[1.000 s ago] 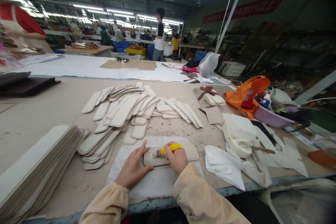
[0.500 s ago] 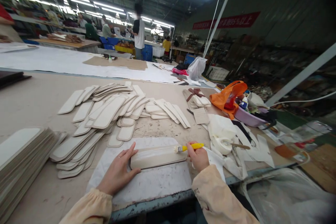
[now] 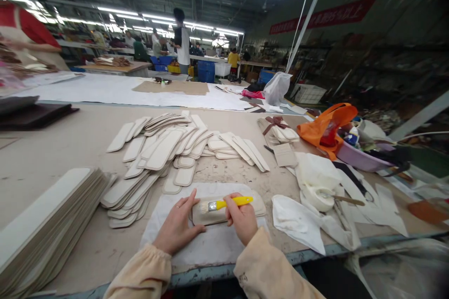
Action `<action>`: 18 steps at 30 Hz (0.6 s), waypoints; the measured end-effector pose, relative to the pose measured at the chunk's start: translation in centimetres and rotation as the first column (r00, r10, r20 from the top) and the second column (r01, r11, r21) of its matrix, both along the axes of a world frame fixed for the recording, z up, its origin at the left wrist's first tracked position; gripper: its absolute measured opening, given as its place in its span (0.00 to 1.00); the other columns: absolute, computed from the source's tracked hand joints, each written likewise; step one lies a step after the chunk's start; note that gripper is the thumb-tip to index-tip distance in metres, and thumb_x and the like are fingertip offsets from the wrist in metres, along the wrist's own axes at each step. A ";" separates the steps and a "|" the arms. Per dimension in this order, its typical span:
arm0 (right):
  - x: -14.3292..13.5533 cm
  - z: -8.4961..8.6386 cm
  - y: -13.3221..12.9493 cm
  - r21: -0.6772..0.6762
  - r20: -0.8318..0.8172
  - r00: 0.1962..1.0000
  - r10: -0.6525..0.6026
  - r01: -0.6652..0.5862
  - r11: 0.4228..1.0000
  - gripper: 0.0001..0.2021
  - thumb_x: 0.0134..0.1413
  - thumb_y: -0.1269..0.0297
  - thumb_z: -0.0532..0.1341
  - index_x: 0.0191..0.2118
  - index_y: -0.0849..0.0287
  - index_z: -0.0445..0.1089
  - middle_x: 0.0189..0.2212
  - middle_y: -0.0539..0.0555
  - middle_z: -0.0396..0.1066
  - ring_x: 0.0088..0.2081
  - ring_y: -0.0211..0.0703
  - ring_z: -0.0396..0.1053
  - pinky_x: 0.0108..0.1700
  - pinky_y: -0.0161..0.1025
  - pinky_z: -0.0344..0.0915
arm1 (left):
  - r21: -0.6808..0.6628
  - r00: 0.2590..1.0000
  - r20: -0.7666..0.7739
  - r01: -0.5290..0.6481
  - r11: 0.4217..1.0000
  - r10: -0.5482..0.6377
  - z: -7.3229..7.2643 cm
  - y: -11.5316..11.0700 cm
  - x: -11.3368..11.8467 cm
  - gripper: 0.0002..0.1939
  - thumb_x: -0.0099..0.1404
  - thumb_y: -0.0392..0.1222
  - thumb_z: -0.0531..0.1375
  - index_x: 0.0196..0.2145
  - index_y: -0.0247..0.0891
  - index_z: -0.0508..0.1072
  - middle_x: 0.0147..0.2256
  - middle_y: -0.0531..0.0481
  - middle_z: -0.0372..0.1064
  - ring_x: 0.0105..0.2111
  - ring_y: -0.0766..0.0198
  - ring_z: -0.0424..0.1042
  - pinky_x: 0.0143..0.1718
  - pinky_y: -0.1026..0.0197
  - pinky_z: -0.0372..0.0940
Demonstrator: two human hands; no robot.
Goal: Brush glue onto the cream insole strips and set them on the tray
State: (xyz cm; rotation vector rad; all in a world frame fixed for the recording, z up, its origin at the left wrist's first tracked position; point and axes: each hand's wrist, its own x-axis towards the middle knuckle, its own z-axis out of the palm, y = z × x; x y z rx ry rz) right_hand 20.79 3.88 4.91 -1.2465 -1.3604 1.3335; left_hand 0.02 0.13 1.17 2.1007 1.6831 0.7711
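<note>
A yellow-handled brush (image 3: 242, 201) is gripped in my right hand (image 3: 242, 217), its pale bristles on the left part of a beige rounded strip (image 3: 260, 203). My left hand (image 3: 180, 224) has its fingers and thumb spread, touching the strip's left end. Under the strip lies a white sheet (image 3: 210, 250) at the table's front edge. Behind it many loose cream pieces (image 3: 163, 149) lie fanned out in overlapping rows.
A tall stack of long strips (image 3: 52, 205) stands at left. To the right are a white cloth (image 3: 296, 219), a tape roll (image 3: 321, 198), an orange bag (image 3: 326, 126) and a lilac basin (image 3: 365, 158). People are at other tables beyond.
My right hand has moved the brush leftward along the strip, from its right end to near my left hand. The whole view has shifted, showing a person in red at far left.
</note>
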 end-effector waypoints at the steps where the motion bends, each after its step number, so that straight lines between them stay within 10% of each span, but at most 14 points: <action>1: -0.8 -0.4 0.0 -0.019 0.010 0.999 0.033 -0.033 0.999 0.14 0.57 0.51 0.54 0.31 0.57 0.63 0.13 0.43 0.60 0.13 0.34 0.57 0.18 0.30 0.56 | 0.000 1.000 -0.001 0.001 1.000 -0.001 0.0 0.0 0.0 0.55 0.52 0.48 0.67 0.66 0.44 0.36 0.53 0.45 0.67 0.55 0.50 0.61 0.58 0.44 0.55; 7: -0.8 -2.1 0.4 -0.041 0.138 0.989 0.048 -0.043 0.998 0.12 0.56 0.54 0.53 0.31 0.57 0.64 0.12 0.43 0.60 0.13 0.34 0.57 0.17 0.30 0.54 | -0.012 1.000 0.004 -0.007 1.000 0.007 -0.1 0.2 0.0 0.54 0.52 0.48 0.67 0.66 0.45 0.37 0.52 0.46 0.69 0.55 0.51 0.61 0.57 0.46 0.57; 18: 7.4 -2.2 2.0 0.080 0.337 0.934 -0.118 0.096 0.992 0.15 0.56 0.51 0.53 0.31 0.57 0.65 0.14 0.45 0.62 0.16 0.38 0.61 0.20 0.33 0.58 | -0.008 0.997 -0.072 0.003 1.000 -0.003 -0.2 0.1 -0.1 0.50 0.56 0.52 0.64 0.66 0.46 0.37 0.54 0.49 0.67 0.57 0.52 0.61 0.61 0.42 0.50</action>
